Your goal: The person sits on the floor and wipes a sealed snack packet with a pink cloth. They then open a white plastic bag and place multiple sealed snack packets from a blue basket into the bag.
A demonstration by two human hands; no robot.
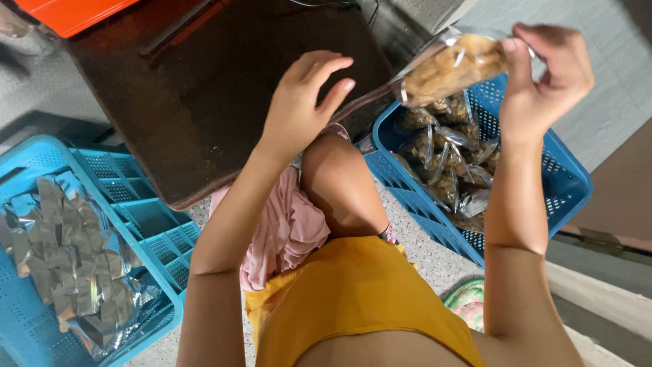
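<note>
Left crate (41, 163) cropped by frame edge

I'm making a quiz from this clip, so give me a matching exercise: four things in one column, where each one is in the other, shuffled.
Things:
1. Snack bag
2. Foil pouches
3. Filled bags
4. Left hand

Places:
A. In the left crate
B. Over the dark table
C. Held up by the right hand
D. In the right crate

Pairs: 1-C, 2-A, 3-D, 4-B

A clear bag of brown snacks (451, 68) glints above a blue perforated basket (564, 183); a lighter blue lattice crate (149, 217) carries silver foil pouches (68, 258). The table (204, 95) is dark brown, its box (68, 13) orange. Yellow top, pink cloth, possibly shorts (285, 231).
</note>
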